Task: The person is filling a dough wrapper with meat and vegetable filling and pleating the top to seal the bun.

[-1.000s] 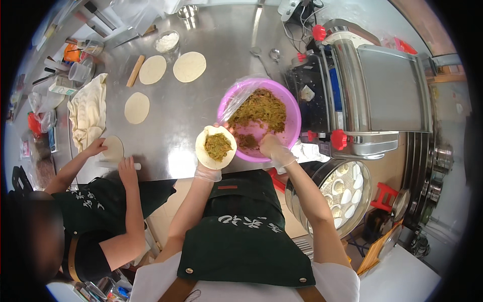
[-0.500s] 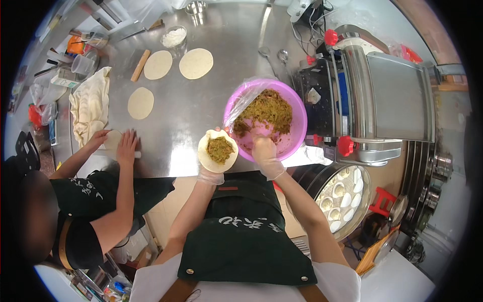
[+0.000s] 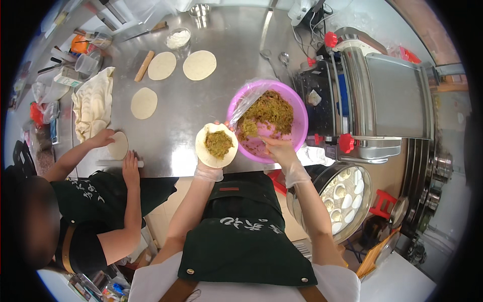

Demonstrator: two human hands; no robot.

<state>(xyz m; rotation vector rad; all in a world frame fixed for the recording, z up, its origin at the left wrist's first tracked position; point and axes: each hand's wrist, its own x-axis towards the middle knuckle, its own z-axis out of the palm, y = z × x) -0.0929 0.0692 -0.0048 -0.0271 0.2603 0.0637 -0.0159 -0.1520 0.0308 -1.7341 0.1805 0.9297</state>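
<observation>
Left hand: cradles the dough; tilting could spill the filling.
Right hand: over the bowl alongside, grip unclear; hard pushing could slide it.

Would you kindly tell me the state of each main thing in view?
Dough wrapper: open, heaped with filling.
Left hand: gloved, supporting the wrapper.
Pink bowl: partly filled.
Right hand: gloved, at the bowl's near side, grip unclear.
Plastic film: draped over bowl's left side.
Three dough rounds: flat on the table, unfilled.
Wooden rolling pin: lying beside them.
Round tray: uncovered, holding pale pieces.
</observation>
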